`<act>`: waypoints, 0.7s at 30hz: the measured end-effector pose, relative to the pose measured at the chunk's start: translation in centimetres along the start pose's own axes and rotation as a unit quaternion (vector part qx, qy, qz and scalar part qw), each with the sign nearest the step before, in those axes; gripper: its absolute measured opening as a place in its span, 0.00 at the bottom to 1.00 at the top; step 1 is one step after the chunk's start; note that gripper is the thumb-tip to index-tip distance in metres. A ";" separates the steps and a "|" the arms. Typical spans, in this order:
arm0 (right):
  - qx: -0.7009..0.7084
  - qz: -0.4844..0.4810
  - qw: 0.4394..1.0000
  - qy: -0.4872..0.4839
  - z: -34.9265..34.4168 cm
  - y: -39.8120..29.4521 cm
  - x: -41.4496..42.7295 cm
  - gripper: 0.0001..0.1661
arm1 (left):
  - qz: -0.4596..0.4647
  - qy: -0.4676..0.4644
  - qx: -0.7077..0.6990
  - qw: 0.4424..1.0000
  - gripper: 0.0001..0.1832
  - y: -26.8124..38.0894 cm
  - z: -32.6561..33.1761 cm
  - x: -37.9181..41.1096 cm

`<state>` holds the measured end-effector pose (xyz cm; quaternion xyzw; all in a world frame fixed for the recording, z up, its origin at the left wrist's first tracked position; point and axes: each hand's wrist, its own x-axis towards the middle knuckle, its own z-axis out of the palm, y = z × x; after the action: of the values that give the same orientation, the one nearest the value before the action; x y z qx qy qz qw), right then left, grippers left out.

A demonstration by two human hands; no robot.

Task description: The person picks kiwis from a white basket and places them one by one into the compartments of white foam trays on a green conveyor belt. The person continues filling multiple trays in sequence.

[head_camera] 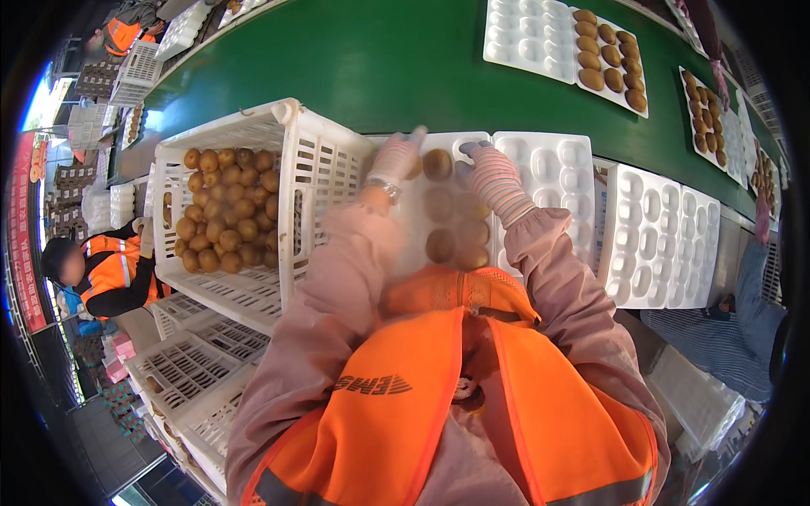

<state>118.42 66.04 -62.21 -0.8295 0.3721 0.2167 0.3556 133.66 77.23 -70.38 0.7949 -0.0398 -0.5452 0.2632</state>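
Note:
In front of me lies a white foam tray (544, 158) with oval hollows, its left half partly filled with brown kiwifruit (437, 164). My left hand (395, 161), in a light glove with a watch at the wrist, is over the tray's upper left part, close to a kiwifruit; whether it grips that fruit cannot be told. My right hand (490, 174), in a striped glove with grey fingertips, is at the tray's upper middle, fingers bent; what is under them is hidden. A white plastic crate (297, 190) holding many kiwifruit (228, 209) stands tilted to the left.
Beyond the tray runs a green conveyor belt (380, 76) carrying kiwifruit trays (610, 57). Stacked foam trays (658, 237) stand at the right. More white crates (190, 373) are at the lower left. A person in an orange vest (117, 265) is behind the crate; others are near the edges.

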 end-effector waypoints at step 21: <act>-0.208 -0.018 0.977 0.035 1.5 2.9 5.0 0.45 | 0.412 0.308 0.183 0.838 0.16 1.6 -23.0 -23.8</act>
<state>119.15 63.47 -67.53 -0.8988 0.3162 0.2543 0.1658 144.83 92.79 -43.35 0.8656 -0.3794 -0.0965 0.3123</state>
